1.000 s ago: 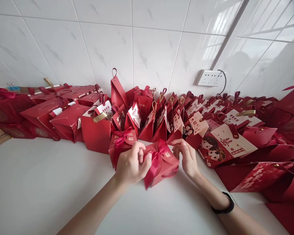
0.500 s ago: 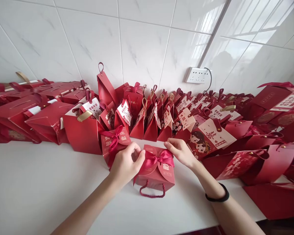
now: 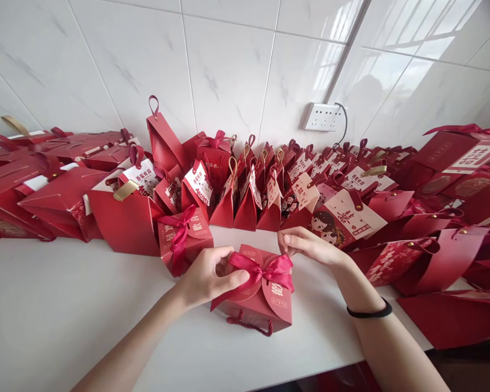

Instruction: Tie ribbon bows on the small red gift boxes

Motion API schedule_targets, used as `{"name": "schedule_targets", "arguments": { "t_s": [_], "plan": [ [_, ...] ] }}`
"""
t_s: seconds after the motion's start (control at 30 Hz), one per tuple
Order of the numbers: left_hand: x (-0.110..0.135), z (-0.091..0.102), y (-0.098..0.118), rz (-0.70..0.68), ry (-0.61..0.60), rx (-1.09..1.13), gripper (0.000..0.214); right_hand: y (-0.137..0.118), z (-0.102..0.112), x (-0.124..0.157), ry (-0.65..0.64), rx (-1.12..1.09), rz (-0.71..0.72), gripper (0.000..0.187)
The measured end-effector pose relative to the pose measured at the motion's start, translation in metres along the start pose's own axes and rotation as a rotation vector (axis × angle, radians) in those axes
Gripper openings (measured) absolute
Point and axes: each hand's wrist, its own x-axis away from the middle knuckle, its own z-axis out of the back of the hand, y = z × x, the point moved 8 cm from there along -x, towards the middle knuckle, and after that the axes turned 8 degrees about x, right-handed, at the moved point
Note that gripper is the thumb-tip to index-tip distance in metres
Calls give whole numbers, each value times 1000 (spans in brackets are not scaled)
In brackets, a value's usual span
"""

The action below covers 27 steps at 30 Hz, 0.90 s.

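Note:
A red gift box (image 3: 281, 314) with gold lettering and curved top flaps sits before me on the white table. Across its top is a glossy crimson ribbon bow (image 3: 263, 274). A twisted cord handle (image 3: 253, 325) hangs on its near side. My left hand (image 3: 207, 276) pinches the bow's left loop between thumb and fingers. At the bow's right loop, my right hand (image 3: 308, 245) has its fingers curled together, seemingly on the ribbon's edge; its fingertips are partly hidden. A similar box with a tied ribbon (image 3: 182, 237) stands behind my left hand.
Rows of red gift bags (image 3: 245, 212) line the tiled wall. Bigger red bags (image 3: 126, 220) stand at left, and more bags (image 3: 433, 256) are heaped at right. A white power strip (image 3: 322, 117) with a dark cable is on the wall. The white table's (image 3: 85, 305) front edge runs below.
The box has turned slightly, and its cord handle now hangs lower at an angle. My left hand has moved onto the bow's left loop; my right fingers have curled in more.

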Motion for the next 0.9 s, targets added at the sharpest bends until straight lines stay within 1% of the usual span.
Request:
{"name": "schedule_targets", "arguments": {
  "t_s": [0.03, 0.07, 0.13, 0.17, 0.2, 0.23, 0.37, 0.47, 0.57, 0.7, 0.8, 0.83, 0.9],
  "plan": [
    [1, -3, -2, 48, -84, 13, 34, 2, -3, 1, -47, -7, -20, 52],
    [4, -8, -7, 128, -192, 21, 35, 5, -6, 4, -118, -6, -49, 53],
    [14, -16, -17, 329, -418, 24, 35, 9, -12, 10, -257, -5, -97, 52],
    [21, -17, -21, 423, -507, 20, 33, 10, -14, 13, -314, -3, -109, 51],
    [26, -18, -24, 491, -564, 18, 31, 11, -15, 15, -356, -1, -118, 51],
    [29, -17, -24, 523, -588, 19, 27, 12, -17, 17, -386, 2, -124, 51],
    [28, -17, -19, 478, -595, 91, 22, 15, -29, 17, -474, 2, -164, 44],
    [27, -22, -15, 424, -627, 162, 29, 13, -37, 15, -502, -26, -166, 44],
    [26, -23, -11, 367, -620, 167, 35, 9, -43, 16, -523, -28, -167, 43],
    [29, -27, -8, 348, -651, 150, 29, 9, -43, 14, -453, -38, -183, 40],
    [25, -27, -1, 248, -617, 106, 25, 8, -46, 9, -413, -96, -150, 42],
    [22, -26, 2, 210, -588, 88, 25, 6, -45, 6, -376, -116, -125, 43],
    [16, -21, 3, 169, -504, 76, 26, 3, -37, -2, -229, -136, -72, 45]
  ]
}}
